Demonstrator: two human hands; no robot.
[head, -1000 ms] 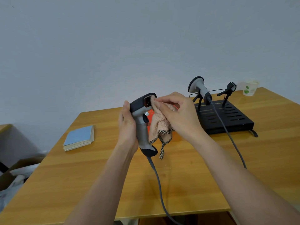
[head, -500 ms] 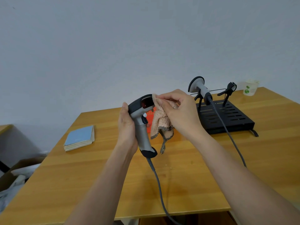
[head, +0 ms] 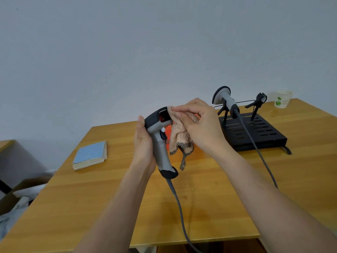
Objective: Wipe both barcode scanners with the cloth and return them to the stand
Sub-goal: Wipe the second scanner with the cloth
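Above a wooden table (head: pixel 109 207), the left hand (head: pixel 144 143) grips a grey scanner (head: pixel 160 143) upright; the right hand (head: pixel 198 125) pinches a pink cloth (head: pixel 179 137) against its head. At two o'clock, another scanner (head: pixel 225 101) rests on a black stand (head: pixel 259 132).

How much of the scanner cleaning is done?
Done: can't tell whether the scanner on the stand has been wiped. In hand: left hand grips the other scanner; right hand rubs the cloth on its head. Left: putting it on the stand's empty holder.
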